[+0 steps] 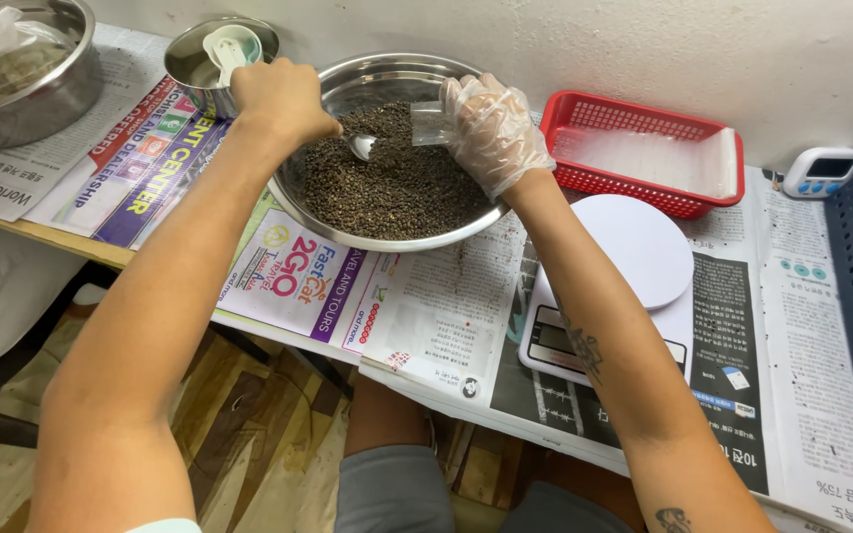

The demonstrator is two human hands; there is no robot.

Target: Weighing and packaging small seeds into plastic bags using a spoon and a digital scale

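The left hand is bare and curled tight around the handle of a metal spoon, whose tip rests on the dark seeds inside a big shiny bowl. The right hand wears a thin see-through glove and pinches a small clear bag just beside the spoon, over the seeds. The bowl sits on the desk at about 12 o'clock from the person. Under it lie spread newspapers, with a white and pink ad page at 7 o'clock from the bowl and a purple and red one at 9 o'clock. At 3 o'clock from the bowl is a red basket with clear bags in it. A white round scale sits at 4 o'clock. A small white timer stands right of the basket. A smaller metal bowl with a pale scoop is at 10 o'clock.
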